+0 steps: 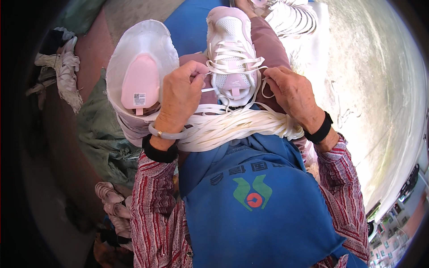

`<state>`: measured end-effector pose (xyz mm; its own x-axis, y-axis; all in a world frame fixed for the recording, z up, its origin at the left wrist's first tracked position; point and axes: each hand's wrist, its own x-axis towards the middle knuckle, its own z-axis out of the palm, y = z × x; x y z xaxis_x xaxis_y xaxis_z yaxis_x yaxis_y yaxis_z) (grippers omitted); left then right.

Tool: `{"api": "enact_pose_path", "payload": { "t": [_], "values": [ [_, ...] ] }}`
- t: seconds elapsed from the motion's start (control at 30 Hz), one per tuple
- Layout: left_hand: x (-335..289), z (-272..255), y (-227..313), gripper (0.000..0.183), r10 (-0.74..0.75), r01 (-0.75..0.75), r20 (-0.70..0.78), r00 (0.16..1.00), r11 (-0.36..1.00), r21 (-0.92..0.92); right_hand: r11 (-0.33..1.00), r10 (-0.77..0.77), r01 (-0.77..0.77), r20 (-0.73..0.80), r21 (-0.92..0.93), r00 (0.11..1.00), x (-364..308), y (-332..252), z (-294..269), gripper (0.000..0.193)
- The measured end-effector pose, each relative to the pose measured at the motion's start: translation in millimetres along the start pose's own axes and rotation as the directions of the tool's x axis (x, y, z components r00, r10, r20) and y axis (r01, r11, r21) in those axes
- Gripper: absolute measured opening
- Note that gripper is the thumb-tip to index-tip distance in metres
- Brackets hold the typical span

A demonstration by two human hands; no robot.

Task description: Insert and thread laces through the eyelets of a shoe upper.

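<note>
A blue apron (263,210) is filling the picture from the centre down to six o'clock, with a green and red emblem sitting in its middle; I am leaving its lettering unread. Over the lap, just above centre, a thick bundle of flat white laces (232,127) is lying crosswise from nine towards three o'clock.

At twelve o'clock a white and pink sneaker (232,58) is resting on the person's thigh, toe pointing away, and it is being laced: the step in hand looks like threading the lace through the upper eyelets. At ten o'clock a second sneaker (140,67) is lying sole up, its pale pink sole panel carrying a small white rectangular label (139,99) with dark print near the heel end.

The left hand (181,96) is sitting just at nine o'clock of the laced shoe, fingers curled together and pinching a lace end (206,90) that is running across to the tongue. The right hand (292,91), at three o'clock of the shoe, is holding its fingers bent and pinching a thin loop of lace (267,89) beside the eyelets.

By my judgement, the next move is calling for drawing the lace snug and feeding its tip into the next free eyelet without twisting the flat lace.

At eight o'clock a heap of more laces (111,201) is lying on the ground, and a green sack (100,134) is lying at nine.
</note>
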<state>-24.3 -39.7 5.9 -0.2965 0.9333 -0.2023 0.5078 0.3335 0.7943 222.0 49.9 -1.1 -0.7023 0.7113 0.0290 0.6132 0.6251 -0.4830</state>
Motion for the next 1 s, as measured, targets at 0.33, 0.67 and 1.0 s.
{"api": "enact_pose_path", "payload": {
  "t": [0.33,0.67,1.0],
  "values": [
    [6.2,-7.8,13.2,0.007,0.173,-0.169,-0.029,0.985,0.980,0.109,0.971,0.030,-0.007,-0.092,0.239,0.995,8.5,-8.3,0.1,0.008],
    [2.6,-12.1,6.6,0.006,0.142,-0.139,-0.002,0.990,0.974,0.177,0.993,-0.082,0.082,0.000,0.089,0.997,18.2,-22.0,-5.2,0.008],
    [7.7,-14.2,-0.2,0.005,0.054,-0.054,-0.040,0.998,0.999,0.008,0.969,-0.041,0.030,0.039,0.245,0.998,21.8,-23.7,-5.8,0.007]
  ]
}}
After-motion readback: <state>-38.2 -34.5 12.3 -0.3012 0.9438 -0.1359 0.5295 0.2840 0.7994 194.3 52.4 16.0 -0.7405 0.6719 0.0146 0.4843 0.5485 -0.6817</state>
